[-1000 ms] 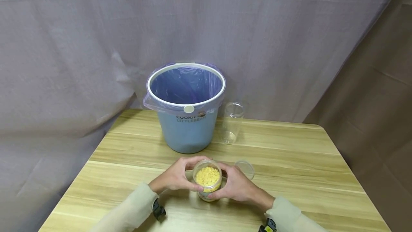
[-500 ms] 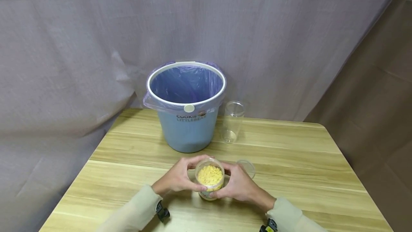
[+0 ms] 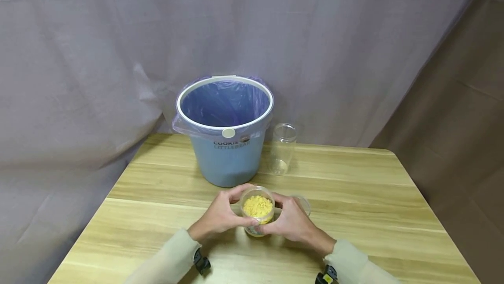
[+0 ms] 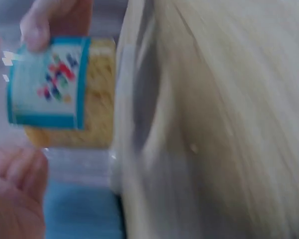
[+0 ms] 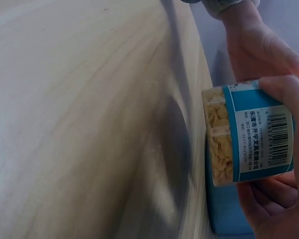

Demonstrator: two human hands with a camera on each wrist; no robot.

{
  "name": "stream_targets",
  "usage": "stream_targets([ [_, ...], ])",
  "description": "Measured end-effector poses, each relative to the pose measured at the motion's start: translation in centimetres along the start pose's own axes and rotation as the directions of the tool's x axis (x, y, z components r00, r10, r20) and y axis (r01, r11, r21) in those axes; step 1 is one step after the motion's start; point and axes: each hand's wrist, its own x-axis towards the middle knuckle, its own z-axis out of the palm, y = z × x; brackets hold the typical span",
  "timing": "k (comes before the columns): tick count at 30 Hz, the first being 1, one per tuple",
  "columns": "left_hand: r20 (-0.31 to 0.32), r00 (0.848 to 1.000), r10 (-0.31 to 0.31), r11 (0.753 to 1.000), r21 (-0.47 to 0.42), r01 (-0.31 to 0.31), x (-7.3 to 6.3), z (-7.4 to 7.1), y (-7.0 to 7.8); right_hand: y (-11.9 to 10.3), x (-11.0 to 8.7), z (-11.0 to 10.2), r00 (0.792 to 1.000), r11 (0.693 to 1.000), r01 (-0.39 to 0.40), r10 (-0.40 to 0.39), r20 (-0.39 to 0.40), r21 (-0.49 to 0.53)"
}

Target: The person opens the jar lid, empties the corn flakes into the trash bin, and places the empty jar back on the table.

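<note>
Both hands hold a clear plastic jar point(image 3: 253, 230) between them, lidless and upright, filled with yellow crumbly bits point(image 3: 257, 206). My left hand point(image 3: 220, 215) grips its left side, the thumb across the front. From the right, my right hand point(image 3: 294, 220) curls round the other side, its thumb also at the front. A blue-edged label point(image 5: 263, 137) with a barcode wraps the jar in the right wrist view. In both wrist views the jar's base looks slightly off the table. A round clear lid point(image 3: 305, 204) lies behind the right hand, partly hidden by it.
A blue bucket point(image 3: 228, 159) with a white rim and a purple bag liner stands at the back of the wooden table point(image 3: 354, 214). Beside it on the right is a tall clear container point(image 3: 282, 152). Grey curtains point(image 3: 334, 56) hang behind.
Both hands have shifted the jar slightly to the right and then a little away, toward the bucket. Their grip on it stays the same.
</note>
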Motion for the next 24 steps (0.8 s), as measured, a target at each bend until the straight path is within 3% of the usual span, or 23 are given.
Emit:
stream_targets([
  [4,-0.044,0.997,-0.059,0.998,0.009,0.059,-0.3,0.5,1.0,-0.1,0.0,-0.2,1.000,1.000,-0.013,0.013,-0.028,-0.018],
  [9,-0.022,0.995,-0.101,0.995,0.001,0.101,-1.3,-0.1,1.4,-0.1,-0.1,-0.7,1.000,1.000,-0.008,0.008,0.009,-0.002],
  [13,0.038,0.999,-0.033,0.997,-0.068,0.036,-1.7,-1.6,1.0,-0.2,-0.2,-1.3,0.999,1.000,0.014,-0.015,0.035,0.009],
  [16,0.112,0.993,0.044,0.988,-0.151,-0.027,-1.4,-2.6,0.6,-0.2,-0.2,-1.6,0.997,0.999,0.037,-0.037,0.061,0.001],
  [19,0.212,0.969,0.130,0.973,-0.216,-0.083,-0.6,-3.5,0.4,-0.2,-0.3,-1.7,0.992,0.998,0.053,-0.055,0.113,0.027],
  [24,0.378,0.895,0.236,0.933,-0.345,-0.101,1.1,-4.4,0.1,-0.3,-0.4,-1.3,0.976,0.993,0.051,-0.073,0.204,0.109],
])
